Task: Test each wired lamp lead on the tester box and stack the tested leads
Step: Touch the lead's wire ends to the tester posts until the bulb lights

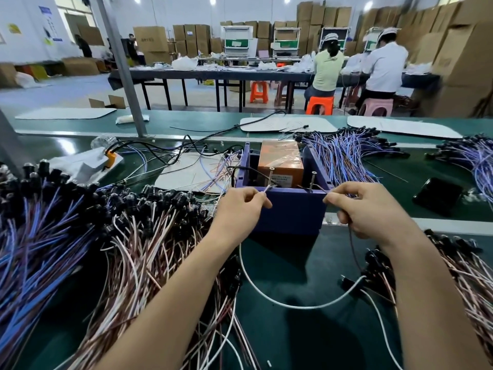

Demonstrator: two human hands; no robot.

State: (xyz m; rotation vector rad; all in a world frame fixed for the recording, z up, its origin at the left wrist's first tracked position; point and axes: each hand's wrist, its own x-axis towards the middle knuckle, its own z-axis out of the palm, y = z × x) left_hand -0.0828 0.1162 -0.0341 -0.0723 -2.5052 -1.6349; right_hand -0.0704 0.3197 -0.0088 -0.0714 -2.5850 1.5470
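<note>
Lamp lead [293, 305]: probably light and limp; is best held near its ends.
Left hand [240, 206]: fingers [255, 196] are pinching one end.
Right hand [357, 206]: fingers are pinching the other end.

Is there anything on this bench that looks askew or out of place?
Yes. On the tester box, the left screw leans sideways, while the right screw stands nearly upright. Behind, a clear bottle lies on its side by the pole.

We've got a green bench [293, 329] w/ purple tester box [290, 212] mid, leads [128, 236] heaped L & R, white sheet [186, 172].
</note>
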